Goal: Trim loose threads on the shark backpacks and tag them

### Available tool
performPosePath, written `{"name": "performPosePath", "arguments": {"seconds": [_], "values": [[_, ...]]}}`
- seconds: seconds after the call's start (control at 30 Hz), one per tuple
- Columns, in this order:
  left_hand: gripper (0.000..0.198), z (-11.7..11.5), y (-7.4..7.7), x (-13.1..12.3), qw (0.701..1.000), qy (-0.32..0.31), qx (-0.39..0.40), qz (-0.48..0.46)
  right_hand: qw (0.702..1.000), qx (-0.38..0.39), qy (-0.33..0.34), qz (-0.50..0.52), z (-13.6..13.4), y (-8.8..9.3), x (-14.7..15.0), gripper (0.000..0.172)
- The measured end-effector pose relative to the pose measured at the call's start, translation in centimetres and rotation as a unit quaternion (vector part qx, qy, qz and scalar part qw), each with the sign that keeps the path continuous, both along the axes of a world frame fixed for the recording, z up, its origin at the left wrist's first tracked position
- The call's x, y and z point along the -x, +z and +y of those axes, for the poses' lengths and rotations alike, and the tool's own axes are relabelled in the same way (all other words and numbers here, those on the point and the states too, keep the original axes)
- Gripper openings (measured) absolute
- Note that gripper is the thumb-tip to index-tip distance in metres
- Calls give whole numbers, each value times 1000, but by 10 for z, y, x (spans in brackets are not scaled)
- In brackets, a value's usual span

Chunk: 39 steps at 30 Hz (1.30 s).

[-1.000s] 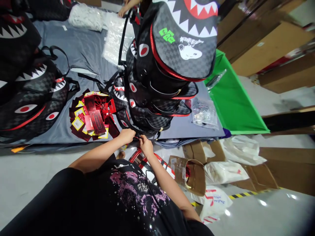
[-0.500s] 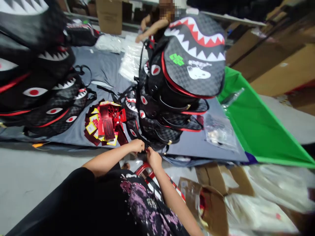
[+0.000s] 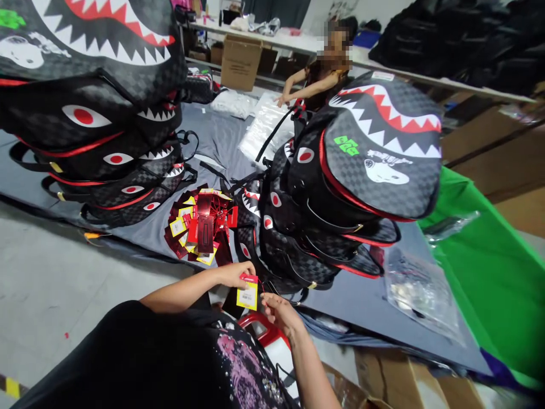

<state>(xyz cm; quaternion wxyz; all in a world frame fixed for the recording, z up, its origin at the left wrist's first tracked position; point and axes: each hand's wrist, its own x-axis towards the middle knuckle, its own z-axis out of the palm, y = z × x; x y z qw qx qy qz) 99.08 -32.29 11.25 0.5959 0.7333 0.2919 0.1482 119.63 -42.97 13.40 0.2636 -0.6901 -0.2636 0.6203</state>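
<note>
My left hand (image 3: 237,275) is closed on a red and yellow hang tag (image 3: 247,294) with a white barcode label, held just off the table's front edge. Beside it my right hand (image 3: 281,311) has its fingertips pinched at what looks like the tag's thin red string. Just beyond both hands rises a stack of black checkered backpacks (image 3: 383,136) with shark teeth and red-pupil eyes. To the left of that stack lies a fanned pile of red and yellow hang tags (image 3: 205,227) with red strings.
Another tall backpack stack (image 3: 106,122) stands on the left of the grey-covered table (image 3: 213,128). A co-worker (image 3: 315,82) reaches over plastic bags (image 3: 266,125) at the far side. A green bin (image 3: 481,255) and clear bag (image 3: 419,292) are right; a red-framed stool (image 3: 264,329) is below.
My hands, formerly close together at the bag stack's lower edge, are now slightly apart, with the hang tag showing in the left. The view has shifted, revealing more of the background.
</note>
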Motion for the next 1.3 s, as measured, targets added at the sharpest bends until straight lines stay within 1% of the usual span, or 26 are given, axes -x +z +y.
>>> {"name": "performPosePath", "arguments": {"seconds": [0.07, 0.13, 0.17, 0.23, 0.33, 0.37, 0.4, 0.47, 0.5, 0.53, 0.57, 0.63, 0.7, 0.8, 0.87, 0.93, 1.0, 1.1, 1.3], "values": [[27, -6, -7, 1, 997, 74, -24, 4, 997, 5, -22, 71, 1, 4, -2, 24], [13, -11, -10, -1, 990, 135, -47, 10, 991, 7, -47, 128, 1, 5, -1, 28], [9, -13, -11, -4, 986, 157, -61, 10, 987, 8, -60, 151, 2, 5, 0, 29], [11, -16, -10, -8, 980, 174, -92, 2, 979, 13, -81, 186, 2, 2, 3, 31], [15, -19, -6, -13, 976, 168, -139, -10, 969, 21, -105, 221, 4, -3, 8, 34], [16, -19, -4, -13, 972, 157, -172, -9, 967, 17, -116, 228, 5, -4, 9, 35], [16, -20, -3, -14, 966, 138, -218, -6, 964, 7, -129, 232, 7, -5, 10, 36], [18, -21, 0, -14, 942, 87, -324, 6, 960, -23, -161, 229, 9, -7, 13, 38], [19, -22, 1, -15, 928, 60, -369, 10, 958, -40, -177, 222, 10, -8, 15, 40], [20, -23, 2, -17, 918, 35, -394, 12, 956, -56, -191, 214, 10, -9, 17, 41], [20, -25, 3, -19, 919, 17, -395, 8, 955, -70, -202, 206, 11, -10, 18, 41], [18, -27, 5, -24, 939, 10, -344, 3, 953, -88, -215, 194, 11, -11, 21, 41], [17, -28, 7, -28, 959, 41, -280, 10, 953, -93, -216, 188, 11, -11, 21, 40], [15, -28, 10, -31, 974, 94, -203, 29, 956, -94, -214, 176, 10, -9, 22, 39], [16, -27, 10, -31, 984, 104, -141, 41, 958, -103, -219, 155, 11, -10, 24, 38], [18, -25, 9, -30, 989, 99, -92, 64, 957, -118, -235, 119, 13, -13, 30, 38], [20, -22, 6, -29, 989, 85, -88, 88, 954, -134, -257, 74, 15, -16, 37, 39], [23, -20, 3, -28, 987, 68, -102, 105, 948, -151, -281, 16, 16, -21, 47, 39], [26, -22, 3, -27, 982, 44, -117, 141, 944, -170, -281, -39, 16, -23, 52, 39]]}}
